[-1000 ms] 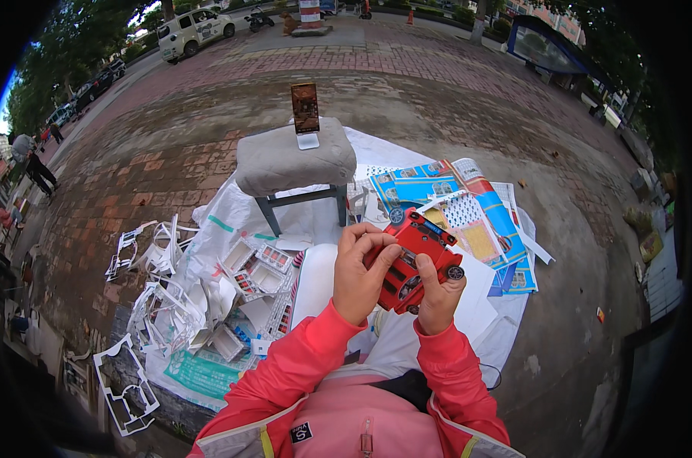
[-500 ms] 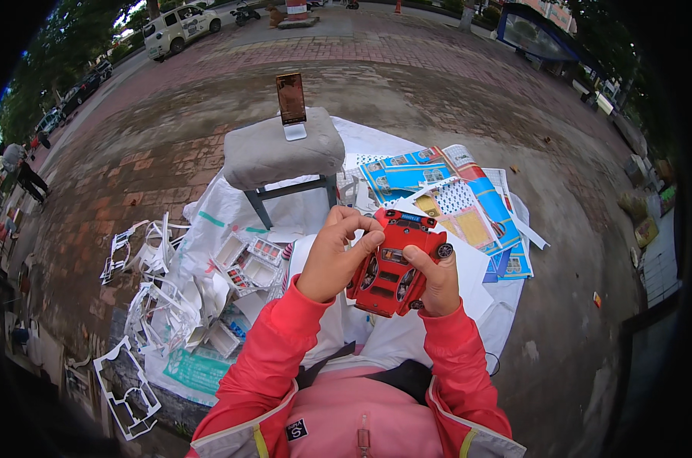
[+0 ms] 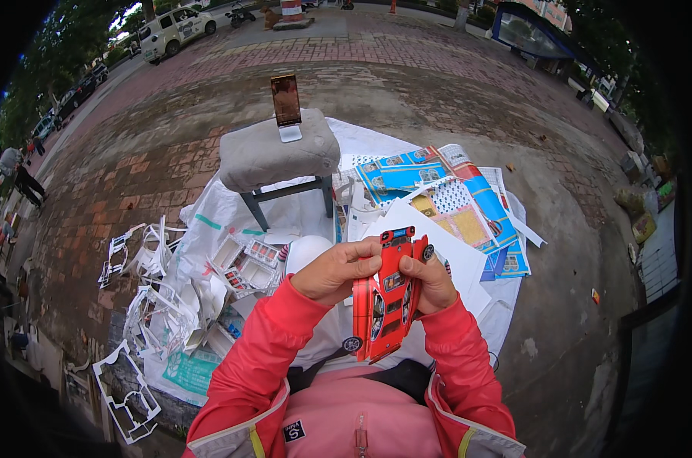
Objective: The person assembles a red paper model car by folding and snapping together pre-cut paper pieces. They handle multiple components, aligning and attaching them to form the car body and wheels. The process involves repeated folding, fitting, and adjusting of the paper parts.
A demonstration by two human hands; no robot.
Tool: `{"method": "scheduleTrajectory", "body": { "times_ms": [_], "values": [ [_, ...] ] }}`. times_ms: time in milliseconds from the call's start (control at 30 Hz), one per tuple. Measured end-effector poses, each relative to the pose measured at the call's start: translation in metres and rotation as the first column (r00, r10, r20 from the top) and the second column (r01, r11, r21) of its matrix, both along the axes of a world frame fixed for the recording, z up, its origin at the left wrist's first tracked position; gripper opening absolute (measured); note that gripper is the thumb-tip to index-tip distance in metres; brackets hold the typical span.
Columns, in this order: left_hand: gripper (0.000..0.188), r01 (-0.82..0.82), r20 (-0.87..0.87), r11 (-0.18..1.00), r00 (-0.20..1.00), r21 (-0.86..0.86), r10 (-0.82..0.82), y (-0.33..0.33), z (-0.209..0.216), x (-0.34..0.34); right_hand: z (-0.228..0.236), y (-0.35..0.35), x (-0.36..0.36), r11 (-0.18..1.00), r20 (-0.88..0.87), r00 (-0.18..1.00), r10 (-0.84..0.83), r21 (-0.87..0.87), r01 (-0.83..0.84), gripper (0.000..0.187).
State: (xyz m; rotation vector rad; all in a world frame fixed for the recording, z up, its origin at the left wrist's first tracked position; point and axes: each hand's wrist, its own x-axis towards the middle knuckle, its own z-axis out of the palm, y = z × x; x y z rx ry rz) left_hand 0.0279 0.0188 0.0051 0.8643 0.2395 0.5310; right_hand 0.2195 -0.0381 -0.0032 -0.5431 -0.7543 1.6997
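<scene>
A red model car [image 3: 390, 301], seemingly folded from printed card, is held above my lap, tilted so its roof and one side face me. My left hand [image 3: 337, 269] grips the car's left edge near its far end, thumb on top and fingers curled underneath. On the opposite side, my right hand [image 3: 430, 284] clasps the body close to a black wheel, its thumb lying on the car. Some fingertips of both hands are hidden behind the car. Beneath it, white sheets [image 3: 468, 282] lie by my knees.
Printed blue and yellow card sheets [image 3: 468, 202] spread at the far right of a white ground sheet [image 3: 197, 244]. A grey stool [image 3: 281, 153] bears a phone [image 3: 286, 101] on a stand. White cut-out scraps [image 3: 159, 317] and small boxes with red pieces [image 3: 247, 263] lie to the left.
The car has turned and tilted, showing more of its left side and a wheel there. My left hand has shifted from pinching its far end to holding its left edge.
</scene>
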Motion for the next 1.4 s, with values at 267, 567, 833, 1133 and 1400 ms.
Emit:
{"method": "scheduleTrajectory", "body": {
  "times_ms": [267, 567, 833, 1133, 1400],
  "values": [
    [0.018, -0.305, -0.21, 0.779, 0.851, 0.547, 0.481, 0.016, 0.005, -0.012, 0.011, 0.0, -0.005, 0.988, 0.199, 0.968, -0.151, 0.0, 0.155, 0.034],
    [0.026, -0.179, -0.106, 0.923, 0.968, 0.34, 0.227, 0.018, -0.001, -0.013, 0.007, 0.001, -0.009, 0.993, 0.173, 0.979, -0.111, -0.02, 0.116, 0.033],
    [0.075, -0.504, -0.117, 0.783, 0.81, 0.365, 0.575, -0.01, 0.006, -0.001, 0.009, 0.002, -0.02, 0.853, 0.415, 0.745, -0.522, 0.225, 0.472, 0.022],
    [0.062, -0.278, 0.053, 0.206, 0.704, 0.938, 0.708, -0.035, -0.003, 0.024, 0.015, 0.016, -0.029, 0.8, 0.441, 0.672, -0.595, 0.407, 0.441, 0.035],
    [0.059, -0.403, -0.034, 0.684, 0.848, 0.608, 0.529, -0.031, -0.001, 0.008, 0.024, 0.005, -0.018, 0.882, 0.51, 0.737, -0.444, 0.393, 0.26, 0.064]
  ]
}}
